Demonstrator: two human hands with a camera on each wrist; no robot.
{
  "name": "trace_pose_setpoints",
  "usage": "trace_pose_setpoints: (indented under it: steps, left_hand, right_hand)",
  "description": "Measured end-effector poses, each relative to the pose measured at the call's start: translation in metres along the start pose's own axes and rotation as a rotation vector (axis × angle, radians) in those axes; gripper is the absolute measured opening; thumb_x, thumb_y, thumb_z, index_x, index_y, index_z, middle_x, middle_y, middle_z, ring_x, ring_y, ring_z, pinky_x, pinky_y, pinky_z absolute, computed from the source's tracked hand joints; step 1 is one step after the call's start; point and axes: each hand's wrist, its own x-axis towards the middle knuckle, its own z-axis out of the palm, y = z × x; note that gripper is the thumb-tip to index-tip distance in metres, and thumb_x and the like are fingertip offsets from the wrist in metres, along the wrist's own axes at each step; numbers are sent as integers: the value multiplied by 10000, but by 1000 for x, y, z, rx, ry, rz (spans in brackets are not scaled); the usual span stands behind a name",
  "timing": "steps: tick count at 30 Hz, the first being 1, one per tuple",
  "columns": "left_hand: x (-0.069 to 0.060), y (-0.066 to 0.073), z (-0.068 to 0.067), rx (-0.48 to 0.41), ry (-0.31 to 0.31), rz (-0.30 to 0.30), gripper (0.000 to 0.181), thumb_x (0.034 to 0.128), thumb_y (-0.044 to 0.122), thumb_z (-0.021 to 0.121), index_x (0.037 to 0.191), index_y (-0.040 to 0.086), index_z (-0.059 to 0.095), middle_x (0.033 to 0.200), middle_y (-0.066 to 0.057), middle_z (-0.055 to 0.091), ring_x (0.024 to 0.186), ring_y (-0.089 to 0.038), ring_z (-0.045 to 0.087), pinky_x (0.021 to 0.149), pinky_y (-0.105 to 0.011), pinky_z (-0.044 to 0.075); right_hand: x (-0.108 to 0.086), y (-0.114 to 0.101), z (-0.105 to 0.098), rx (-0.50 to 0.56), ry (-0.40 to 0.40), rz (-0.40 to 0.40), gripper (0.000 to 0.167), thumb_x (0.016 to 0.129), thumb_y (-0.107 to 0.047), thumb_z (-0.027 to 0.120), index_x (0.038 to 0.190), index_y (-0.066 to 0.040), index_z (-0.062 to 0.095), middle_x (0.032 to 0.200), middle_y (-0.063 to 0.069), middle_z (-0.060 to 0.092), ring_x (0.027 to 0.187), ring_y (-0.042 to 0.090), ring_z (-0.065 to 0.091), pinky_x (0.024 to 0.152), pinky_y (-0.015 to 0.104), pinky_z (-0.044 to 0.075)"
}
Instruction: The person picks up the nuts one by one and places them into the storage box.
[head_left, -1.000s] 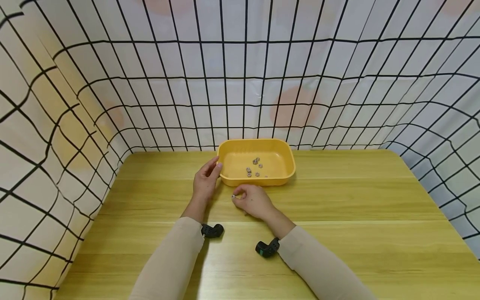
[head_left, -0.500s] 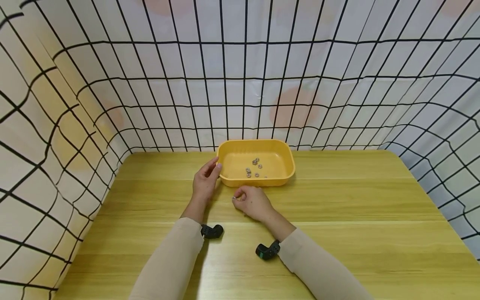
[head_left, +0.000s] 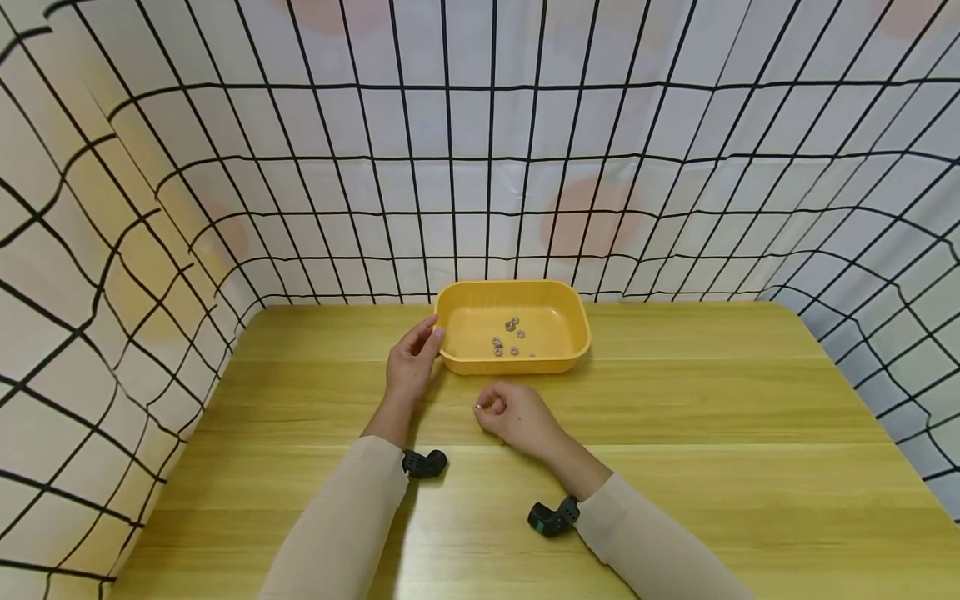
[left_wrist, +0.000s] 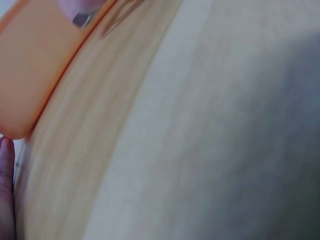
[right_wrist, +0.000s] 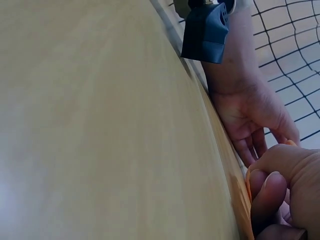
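A yellow plastic bin (head_left: 555,365) stands at the table's back edge with several small metal nuts (head_left: 513,350) scattered on its floor. At the bin's left end, my left hand (head_left: 409,367) touches the wall with thumb and fingertips, the fingers loosely extended. My right hand (head_left: 520,419) is in front of the bin, above the table. Between its thumb and index finger it pinches a small metal nut (head_left: 477,407), also visible at the top of the left wrist view as a shiny nut (left_wrist: 83,20). The right wrist view hides this nut behind the curled fingers.
The wood-patterned table (head_left: 712,467) extends to both sides and in front of the bin. Behind it and along the sides hangs a black grid net (head_left: 491,158) before pale sheeting. Each wrist bears a black camera (head_left: 553,517).
My right hand has drawn back toward me and slightly right, away from the bin, with the nut still pinched. My left hand and the bin have stayed in place.
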Motion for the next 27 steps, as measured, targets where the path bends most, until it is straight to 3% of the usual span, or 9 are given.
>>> trace_pose_setpoints:
  steps: [16,27]
  left_hand:
    - [0,0,-1,8,-8,-2,401,990,387,681,1367,251,671,1364,-68,632,1277,-188,557,1086,-392,508]
    - [1,-1,-1,14,-18,-13,418,992,392,677,1383,247,660,1384,-85,618,1301,-207,544,1094,-417,504]
  right_hand:
    - [-20,4,-30,71,23,23,108,949,-240,732,1014,-159,702,684,-20,626,526,139,559,489,237,425]
    - [-23,1,-52,-8,116,-6,91,939,-235,744,982,-162,711,690,-29,609,535,128,498,477,213,384]
